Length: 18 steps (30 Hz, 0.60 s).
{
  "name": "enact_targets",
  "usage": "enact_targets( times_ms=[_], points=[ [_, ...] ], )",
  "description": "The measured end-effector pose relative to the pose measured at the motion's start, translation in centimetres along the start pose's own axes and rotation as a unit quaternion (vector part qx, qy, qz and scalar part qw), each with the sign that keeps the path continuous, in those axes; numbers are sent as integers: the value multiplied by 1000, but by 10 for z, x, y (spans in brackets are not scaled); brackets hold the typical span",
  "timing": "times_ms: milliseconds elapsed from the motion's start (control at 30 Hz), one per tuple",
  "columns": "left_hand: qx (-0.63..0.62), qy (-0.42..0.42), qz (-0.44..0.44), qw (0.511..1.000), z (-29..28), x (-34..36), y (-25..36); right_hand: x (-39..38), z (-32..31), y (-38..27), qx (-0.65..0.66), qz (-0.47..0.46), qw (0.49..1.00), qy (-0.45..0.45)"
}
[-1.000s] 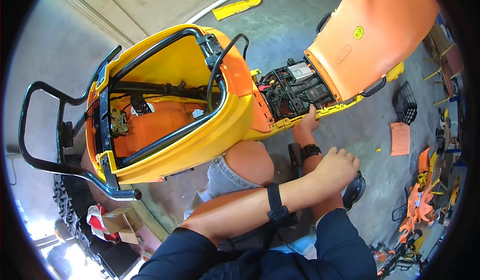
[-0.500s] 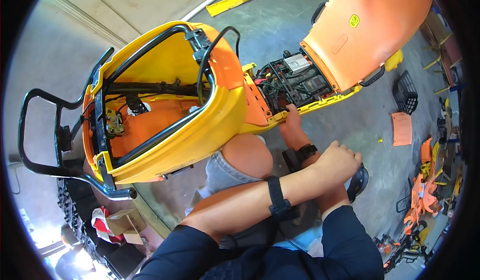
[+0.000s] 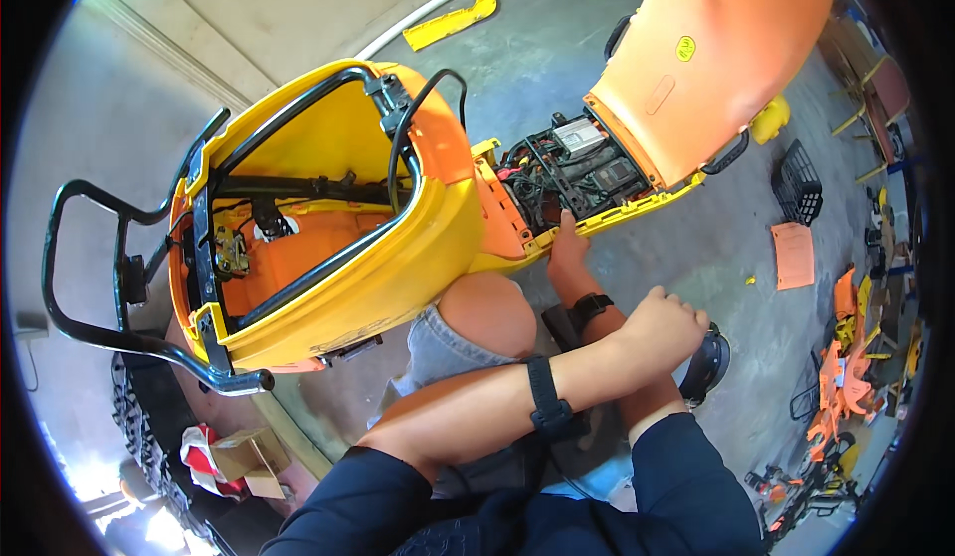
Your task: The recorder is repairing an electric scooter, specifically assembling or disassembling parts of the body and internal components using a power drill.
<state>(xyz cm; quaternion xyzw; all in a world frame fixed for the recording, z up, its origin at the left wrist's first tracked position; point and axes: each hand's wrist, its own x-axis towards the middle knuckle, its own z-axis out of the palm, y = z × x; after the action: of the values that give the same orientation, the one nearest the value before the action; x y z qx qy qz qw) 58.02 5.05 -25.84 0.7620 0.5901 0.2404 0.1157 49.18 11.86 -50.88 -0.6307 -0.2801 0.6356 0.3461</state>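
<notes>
Fingers [image 3: 568, 224] of the right hand [image 3: 569, 249] sit half-hidden at the yellow rail [image 3: 637, 206].

Left forearm [image 3: 487, 402] slanting right across my front, elbow bent, and there's the left hand [image 3: 662, 337] at its end, back up, fingers curled, palm out of sight! Beneath that crossing runs my right forearm [image 3: 607, 327], reaching well ahead. Right hand [image 3: 569, 246] out front, one digit pointing forward, its grip hidden from me. Bare bent knee [image 3: 487, 315] just left of it.
</notes>
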Motion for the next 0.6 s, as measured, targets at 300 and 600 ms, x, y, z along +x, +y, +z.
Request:
enact_targets(
  times_ms=[300, 600],
  points=[
    [4, 8, -62, 998, -16, -4, -11, 32, -15, 12, -111, 72, 989, -63],
    [-210, 145, -249, 934, -130, -15, -58, -1, -45, -44, 15, 100, 935, -340]
  ],
)
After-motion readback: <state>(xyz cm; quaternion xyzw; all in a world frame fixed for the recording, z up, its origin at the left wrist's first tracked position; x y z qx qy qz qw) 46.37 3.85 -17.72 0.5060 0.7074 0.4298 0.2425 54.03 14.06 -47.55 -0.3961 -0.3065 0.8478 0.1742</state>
